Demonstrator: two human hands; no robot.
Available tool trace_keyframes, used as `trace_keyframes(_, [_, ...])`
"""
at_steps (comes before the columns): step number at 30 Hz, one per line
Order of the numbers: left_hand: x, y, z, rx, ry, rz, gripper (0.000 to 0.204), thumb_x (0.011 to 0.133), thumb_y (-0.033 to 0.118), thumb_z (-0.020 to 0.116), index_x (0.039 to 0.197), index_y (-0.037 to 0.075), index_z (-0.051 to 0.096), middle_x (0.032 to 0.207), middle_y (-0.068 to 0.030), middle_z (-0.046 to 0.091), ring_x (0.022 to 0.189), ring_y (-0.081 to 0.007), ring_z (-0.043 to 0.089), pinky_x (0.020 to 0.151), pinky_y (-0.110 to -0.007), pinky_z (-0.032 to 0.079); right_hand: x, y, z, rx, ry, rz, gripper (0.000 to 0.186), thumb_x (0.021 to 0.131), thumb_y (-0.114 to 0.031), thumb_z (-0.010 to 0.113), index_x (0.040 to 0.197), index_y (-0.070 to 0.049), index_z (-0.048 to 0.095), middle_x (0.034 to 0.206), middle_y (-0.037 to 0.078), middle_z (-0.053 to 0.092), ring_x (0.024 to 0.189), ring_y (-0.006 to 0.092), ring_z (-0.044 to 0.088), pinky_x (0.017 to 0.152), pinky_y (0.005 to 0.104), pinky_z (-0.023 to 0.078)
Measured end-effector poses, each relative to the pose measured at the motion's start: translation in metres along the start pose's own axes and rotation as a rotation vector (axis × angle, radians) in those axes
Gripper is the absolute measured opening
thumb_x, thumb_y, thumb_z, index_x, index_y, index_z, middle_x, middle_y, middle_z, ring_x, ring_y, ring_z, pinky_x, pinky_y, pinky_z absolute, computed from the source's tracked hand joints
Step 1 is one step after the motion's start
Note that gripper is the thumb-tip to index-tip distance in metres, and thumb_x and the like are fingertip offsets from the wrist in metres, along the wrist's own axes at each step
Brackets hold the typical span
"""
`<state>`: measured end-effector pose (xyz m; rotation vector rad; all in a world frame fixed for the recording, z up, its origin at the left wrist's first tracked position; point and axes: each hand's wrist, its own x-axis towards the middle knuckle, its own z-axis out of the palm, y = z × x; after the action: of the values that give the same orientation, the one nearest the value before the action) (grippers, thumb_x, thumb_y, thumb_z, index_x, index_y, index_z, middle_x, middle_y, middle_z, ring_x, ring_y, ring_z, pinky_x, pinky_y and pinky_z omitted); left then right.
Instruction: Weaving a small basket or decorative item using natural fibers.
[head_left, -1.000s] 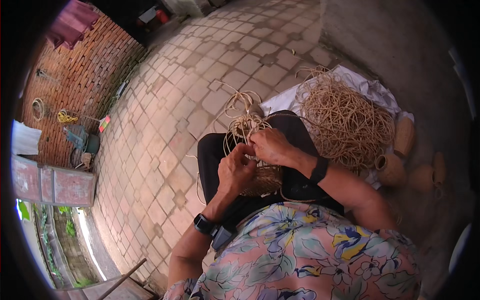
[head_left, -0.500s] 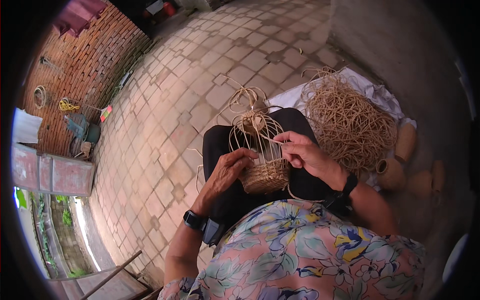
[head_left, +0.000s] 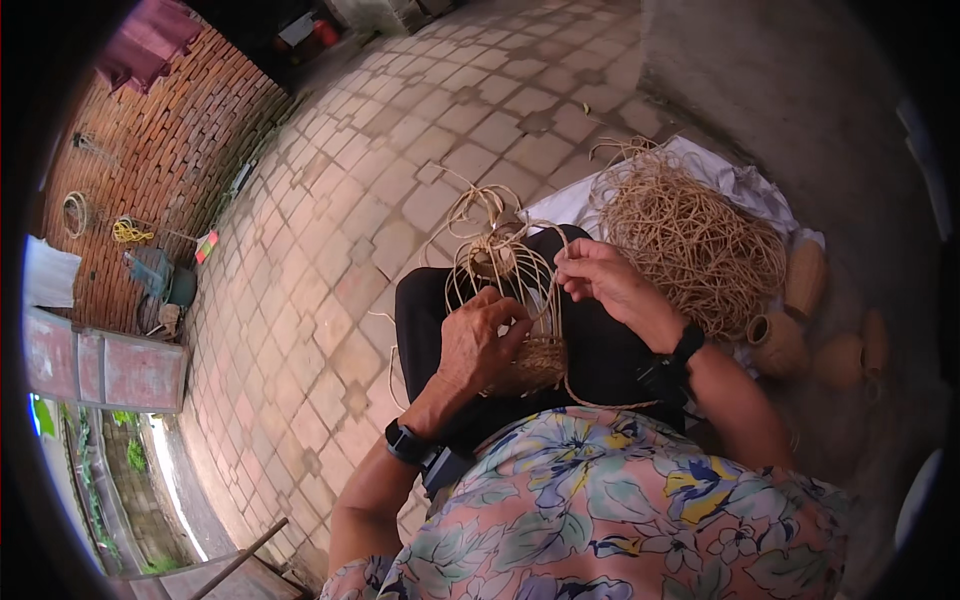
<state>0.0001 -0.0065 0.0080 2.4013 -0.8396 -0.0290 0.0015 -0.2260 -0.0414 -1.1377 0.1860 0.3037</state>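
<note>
Paved brick floor (head_left: 420, 170) all around, with a big loose heap of cane strands (head_left: 690, 240) on a white cloth (head_left: 735, 180) to the right. A few finished woven pots (head_left: 778, 342) sit at the near right edge of that heap.

The half-woven basket (head_left: 515, 300) sits on the lap, dead center. Its woven base is near, and bare upright ribs arch away to a knot at the far end. I'd guess it's very light and springy. The ribs probably flex and kink if squeezed, so the tight woven base is the safer place to hold it.

Left hand (head_left: 480, 345) is wrapped around that base, grip closed on it. Right hand (head_left: 600, 280) has fingertips pressed together, pinching a single strand at the ribs' right side.

The hands hide most of the weave, and I can't make out where the working strand ends.
</note>
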Motion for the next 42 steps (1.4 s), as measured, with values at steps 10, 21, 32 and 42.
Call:
trace_keyframes(10, [0.002, 0.014, 0.010, 0.120, -0.063, -0.069, 0.008, 0.078, 0.018, 0.062, 0.079, 0.011, 0.063, 0.070, -0.0085, 0.064, 0.067, -0.0283, 0.065, 0.060, -0.040, 0.050, 0.030, 0.023, 0.031, -0.911, 0.010, -0.210, 0.015, 0.074, -0.018, 0.062, 0.081, -0.006, 0.064, 0.075, 0.013, 0.066, 0.073, 0.0292, 0.066, 0.067, 0.0384, 0.050])
trace_keyframes(21, [-0.022, -0.014, 0.004, -0.183, 0.026, -0.239, 0.016, 0.080, 0.023, 0.063, 0.085, 0.008, 0.061, 0.070, -0.0125, 0.065, 0.065, -0.0305, 0.066, 0.061, -0.039, 0.051, 0.021, 0.014, 0.042, -0.070, -0.138, -0.127, 0.027, 0.080, -0.015, 0.064, 0.103, -0.004, 0.055, 0.079, 0.010, 0.065, 0.055, 0.0132, 0.059, 0.047, 0.0244, 0.045])
trace_keyframes(32, [-0.021, -0.009, -0.019, -0.093, -0.309, -0.134, 0.039, 0.076, 0.035, 0.074, 0.096, 0.003, 0.063, 0.079, -0.0142, 0.066, 0.073, -0.0276, 0.066, 0.066, -0.036, 0.050, -0.088, -0.002, -0.246, 0.151, 0.401, -0.084, 0.020, 0.088, -0.009, 0.059, 0.107, -0.006, 0.056, 0.065, -0.006, 0.047, 0.049, 0.0016, 0.040, 0.043, 0.0201, 0.033])
trace_keyframes(42, [-0.006, 0.007, -0.027, 0.103, 0.010, -0.086, 0.020, 0.086, 0.019, 0.062, 0.097, 0.003, 0.066, 0.073, -0.0122, 0.064, 0.064, -0.0231, 0.063, 0.059, -0.032, 0.048, -0.014, -0.026, -0.112, -1.092, 0.534, -0.564, 0.031, 0.089, -0.028, 0.057, 0.108, -0.003, 0.057, 0.100, 0.015, 0.060, 0.095, 0.0315, 0.058, 0.082, 0.0383, 0.047])
